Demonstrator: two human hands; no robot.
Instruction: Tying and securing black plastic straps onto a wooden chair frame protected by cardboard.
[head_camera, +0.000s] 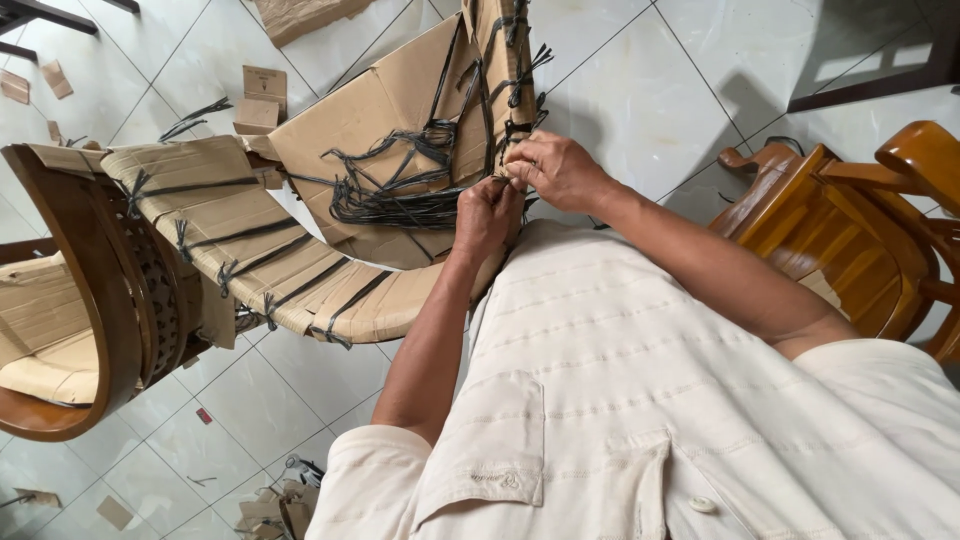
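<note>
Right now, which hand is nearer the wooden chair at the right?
Right. The right hand works at the cardboard's edge, on the side toward the wooden chair; the left hand sits beside it, farther away.

Bare wooden chair (850, 235), cardboard scraps (262, 100), tiled floor (640, 90)

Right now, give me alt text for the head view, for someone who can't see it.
Both hands, left hand and right hand, pinch black cord on cardboard wrapping around a wooden chair. Another wooden chair stands on the tiled floor.
</note>
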